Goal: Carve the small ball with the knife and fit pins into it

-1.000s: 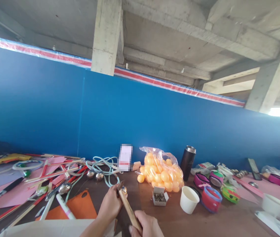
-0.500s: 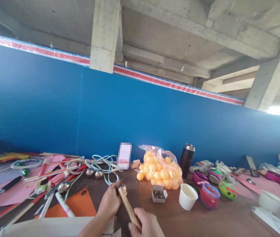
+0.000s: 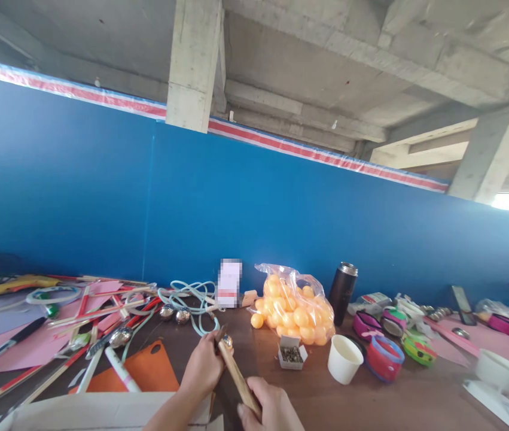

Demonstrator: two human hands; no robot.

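A thin wooden stick (image 3: 238, 377) slants over the brown table (image 3: 371, 401), and my right hand (image 3: 270, 410) at the bottom edge is wrapped round its near end. At the stick's far tip, my left hand (image 3: 203, 368) pinches a small silver bell (image 3: 226, 342) against the wood. Both hands are closed. A small open box of metal bits (image 3: 292, 354) lies just right of the stick.
A bag of orange balls (image 3: 292, 308), a black flask (image 3: 341, 293), a white paper cup (image 3: 344, 359) and coloured tape rolls (image 3: 384, 359) stand to the right. Left are an orange sheet (image 3: 146, 371), a white marker (image 3: 119, 368), sticks, pink paper, bells and a pale cord (image 3: 191, 299). A blue wall runs behind.
Both hands keep the same hold on the stick and bell. Only the view has shifted slightly.
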